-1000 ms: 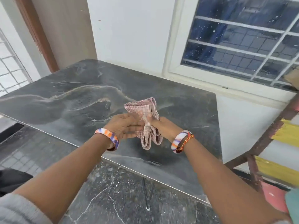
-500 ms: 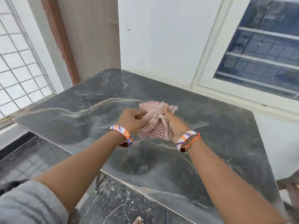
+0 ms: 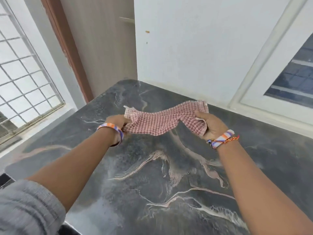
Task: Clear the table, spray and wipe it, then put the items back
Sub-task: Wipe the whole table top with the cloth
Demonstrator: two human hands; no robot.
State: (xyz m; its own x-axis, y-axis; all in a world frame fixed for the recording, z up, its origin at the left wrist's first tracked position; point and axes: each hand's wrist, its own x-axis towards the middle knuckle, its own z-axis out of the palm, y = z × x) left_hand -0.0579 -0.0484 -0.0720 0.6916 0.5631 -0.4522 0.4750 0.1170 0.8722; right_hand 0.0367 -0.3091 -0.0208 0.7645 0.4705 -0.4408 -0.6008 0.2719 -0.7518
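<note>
A pink checked cloth (image 3: 160, 120) hangs stretched between both my hands, a little above the dark marble table (image 3: 160, 184). My left hand (image 3: 116, 122) grips the cloth's left end with curled fingers. My right hand (image 3: 209, 123) holds the right end, thumb on top and the cloth bunched in the palm. The middle of the cloth sags slightly. Nothing else lies on the visible tabletop, which shows pale streaks.
A white wall (image 3: 194, 48) runs behind the table, with a white-framed window (image 3: 279, 92) at the right. A wooden door (image 3: 105, 48) with a brown frame stands at the back left. A white window grille (image 3: 25, 82) is at the far left.
The cloth was bunched between my hands held close together; now my hands have moved apart and pulled it out into a long strip. The view has shifted left and nearer the table.
</note>
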